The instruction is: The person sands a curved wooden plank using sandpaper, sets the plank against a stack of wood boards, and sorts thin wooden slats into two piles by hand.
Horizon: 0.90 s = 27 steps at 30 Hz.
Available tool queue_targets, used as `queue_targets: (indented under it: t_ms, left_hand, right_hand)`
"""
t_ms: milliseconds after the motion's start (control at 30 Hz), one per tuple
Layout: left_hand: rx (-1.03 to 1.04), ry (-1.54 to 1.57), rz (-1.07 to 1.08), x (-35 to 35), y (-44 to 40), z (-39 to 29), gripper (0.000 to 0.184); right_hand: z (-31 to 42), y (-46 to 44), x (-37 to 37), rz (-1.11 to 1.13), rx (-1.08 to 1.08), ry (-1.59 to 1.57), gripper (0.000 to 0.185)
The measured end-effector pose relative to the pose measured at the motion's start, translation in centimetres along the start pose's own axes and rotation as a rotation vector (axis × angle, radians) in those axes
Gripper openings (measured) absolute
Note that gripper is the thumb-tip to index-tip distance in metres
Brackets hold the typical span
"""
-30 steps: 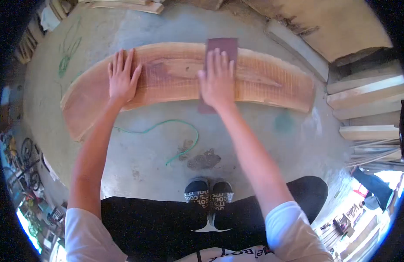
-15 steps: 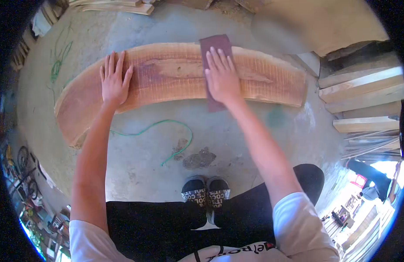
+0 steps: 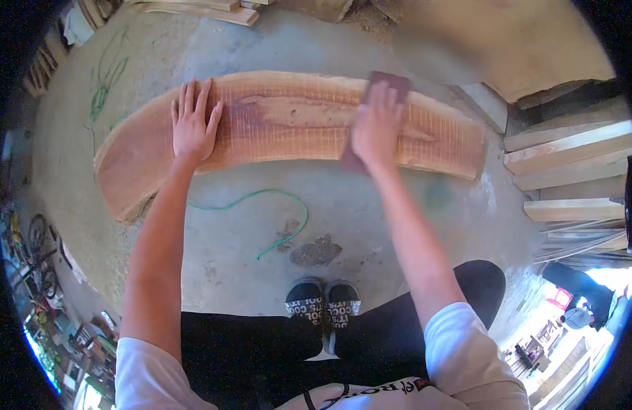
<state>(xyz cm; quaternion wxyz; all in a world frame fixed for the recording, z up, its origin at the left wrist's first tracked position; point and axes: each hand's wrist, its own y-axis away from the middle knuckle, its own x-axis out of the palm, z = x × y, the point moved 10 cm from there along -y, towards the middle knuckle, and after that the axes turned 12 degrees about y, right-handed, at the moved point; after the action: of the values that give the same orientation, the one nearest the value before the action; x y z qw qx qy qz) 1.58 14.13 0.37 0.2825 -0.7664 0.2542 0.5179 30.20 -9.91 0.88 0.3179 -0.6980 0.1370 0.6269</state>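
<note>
A long, curved wooden slab (image 3: pixel 288 143) with a darker streak of grain lies across the floor in front of me. My left hand (image 3: pixel 194 130) rests flat on its left part, fingers spread, with nothing in it. Over the right half, my right hand (image 3: pixel 376 133) presses palm down on a sheet of dark reddish-brown sandpaper (image 3: pixel 396 80). The fingers are stretched out over the sheet and slightly blurred by motion. The sandpaper runs across the slab's width, its lower end reaching past the near edge; its middle is hidden under the hand.
A thin green cord (image 3: pixel 302 212) curls on the concrete floor (image 3: pixel 254 294) nearer to me. Stacked boards (image 3: pixel 568 154) stand at the right, and a large wooden panel (image 3: pixel 521 41) is at the upper right. Another person (image 3: pixel 582 294) is at the far right.
My right hand has moved right along the slab with the sandpaper, which is now tilted. My left hand keeps its place on the wood, while the whole view has shifted slightly.
</note>
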Motion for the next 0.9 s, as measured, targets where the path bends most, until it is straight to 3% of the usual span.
queue_targets:
  t_ms: [33, 167, 233, 300, 400, 500, 667, 733, 833, 900]
  left_hand:
    - [-0.007, -0.002, 0.007, 0.0, -0.1, 0.1, 0.063]
    - [0.009, 0.025, 0.004, 0.1, -0.1, 0.1, 0.063]
    - [0.029, 0.017, -0.002, 0.2, 0.1, 0.3, 0.062]
    - [0.016, 0.025, -0.004, 0.1, 0.2, 0.5, 0.062]
    - [0.011, 0.032, -0.014, -0.1, 0.2, 0.2, 0.062]
    - [-0.001, 0.015, -0.012, -0.1, 0.0, 0.3, 0.062]
    - [0.002, 0.005, -0.026, 0.0, 0.0, 0.3, 0.062]
    - [0.001, 0.009, -0.029, -0.2, 0.1, 0.2, 0.062]
    - [0.006, 0.013, -0.030, -0.1, 0.2, 0.2, 0.062]
    - [0.007, 0.010, -0.032, -0.1, 0.0, -0.2, 0.061]
  right_hand:
    - [2.3, 0.2, 0.0, -0.027, -0.082, -0.019, 0.056]
    - [0.7, -0.2, -0.1, 0.080, -0.227, -0.081, 0.058]
    - [-5.2, -1.0, -0.3, 0.176, -0.158, -0.035, 0.057]
    - [-14.3, -0.1, 2.0, 0.083, -0.039, 0.061, 0.057]
    - [-25.5, 1.6, 2.5, 0.117, 0.125, 0.133, 0.057]
    - [-32.2, 3.7, 3.3, 0.111, 0.260, 0.166, 0.058]
    - [-32.4, 4.1, 3.7, 0.107, 0.349, 0.138, 0.061]
    - [-31.4, 5.1, 3.5, 0.118, 0.508, 0.169, 0.062]
    - [-26.5, 5.0, 3.1, 0.167, 0.602, 0.202, 0.062]
    - [-20.5, 3.9, 2.6, 0.173, 0.479, 0.239, 0.060]
